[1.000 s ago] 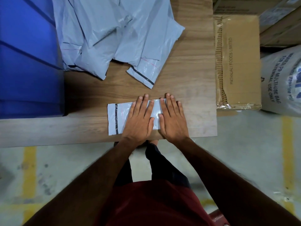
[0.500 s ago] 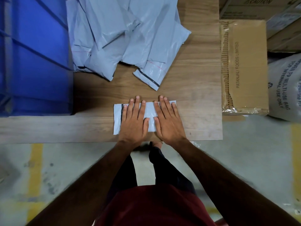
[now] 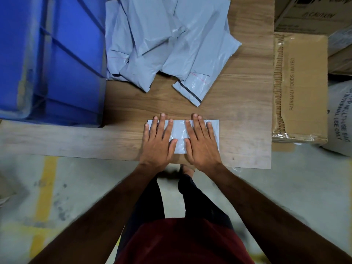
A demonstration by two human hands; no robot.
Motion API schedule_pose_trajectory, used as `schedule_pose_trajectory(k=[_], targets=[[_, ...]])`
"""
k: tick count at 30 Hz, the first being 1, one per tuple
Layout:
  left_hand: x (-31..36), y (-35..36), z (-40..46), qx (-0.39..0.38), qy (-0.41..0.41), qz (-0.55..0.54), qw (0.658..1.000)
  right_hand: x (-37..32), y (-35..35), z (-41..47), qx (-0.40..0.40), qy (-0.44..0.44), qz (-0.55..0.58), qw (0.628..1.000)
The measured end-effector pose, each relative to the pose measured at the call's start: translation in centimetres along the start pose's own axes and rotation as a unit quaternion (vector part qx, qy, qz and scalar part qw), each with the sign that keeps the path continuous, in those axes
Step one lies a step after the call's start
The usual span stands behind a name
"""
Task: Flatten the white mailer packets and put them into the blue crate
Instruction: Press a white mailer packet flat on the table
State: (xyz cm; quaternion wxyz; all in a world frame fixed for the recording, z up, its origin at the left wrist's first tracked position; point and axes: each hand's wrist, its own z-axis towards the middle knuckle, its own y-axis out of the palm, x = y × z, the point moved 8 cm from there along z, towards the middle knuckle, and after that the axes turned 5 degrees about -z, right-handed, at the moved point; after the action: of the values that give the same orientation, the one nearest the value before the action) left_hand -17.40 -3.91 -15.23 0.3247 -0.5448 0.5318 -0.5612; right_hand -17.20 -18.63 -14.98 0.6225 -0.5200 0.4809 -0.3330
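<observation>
White mailer packet [image 3: 180, 136] lies under our flat left hand [image 3: 159, 141] and right hand [image 3: 202, 141]; neither grip curls. We should press outward evenly on the tabletop [image 3: 243, 115].

Warehouse: stacked cartons [image 3: 301, 86], printed sack [image 3: 340, 119], yellow floor line [image 3: 44, 189].

Carton [image 3: 301, 88]: "PATANJALI FOODS LIMITED". Upper box [image 3: 312, 14]: "CAUTION". Sack [image 3: 341, 119]: "MULTI-USE BAG", "INTERNAL USE ONLY".

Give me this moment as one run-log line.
step: flattening | left hand: flat on packet | right hand: flat on packet | pile: waiting on table | crate: left of pile
</observation>
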Motion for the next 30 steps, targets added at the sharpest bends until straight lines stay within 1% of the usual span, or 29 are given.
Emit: schedule_pose_trajectory(k=[4,6,9,13,15,18,20,24,28,30], targets=[[-1.6,-1.3,-0.8,0.043,-0.021,-0.033,0.998,-2.6,0.0,1.0,0.005,-0.024,0.008,1.0],[-2.8,-0.9,-1.1,0.028,-0.026,-0.036,0.999,-3.9,0.9,1.3,-0.009,-0.039,-0.013,0.999],[-3.6,0.1,-1.2,0.001,-0.014,-0.021,1.0,-4.0,1.9,1.4,-0.031,-0.033,-0.031,0.998],[-2.8,-0.6,-1.3,0.018,-0.021,0.006,1.0,-4.0,0.8,1.4,-0.015,-0.032,0.0,0.999],[-1.2,-0.8,-0.9,0.028,0.017,0.015,0.999,-2.5,-0.3,1.0,0.008,0.013,0.025,1.0],[2.2,0.2,0.1,0.012,0.11,-0.006,0.994,1.1,-1.1,-0.6,0.024,0.091,0.02,0.995],[3.0,1.1,0.4,-0.011,0.135,-0.009,0.991,2.3,-0.7,-1.5,0.006,0.094,0.005,0.996],[2.8,1.3,0.6,-0.029,0.127,-0.011,0.991,2.5,0.1,-1.5,-0.016,0.084,-0.008,0.996],[2.8,0.8,0.3,-0.048,0.149,-0.015,0.988,2.5,-0.1,-1.6,-0.034,0.083,-0.013,0.996],[1.7,0.4,-0.4,-0.059,0.161,0.007,0.985,2.4,-0.6,-1.9,-0.041,0.071,-0.009,0.997]])
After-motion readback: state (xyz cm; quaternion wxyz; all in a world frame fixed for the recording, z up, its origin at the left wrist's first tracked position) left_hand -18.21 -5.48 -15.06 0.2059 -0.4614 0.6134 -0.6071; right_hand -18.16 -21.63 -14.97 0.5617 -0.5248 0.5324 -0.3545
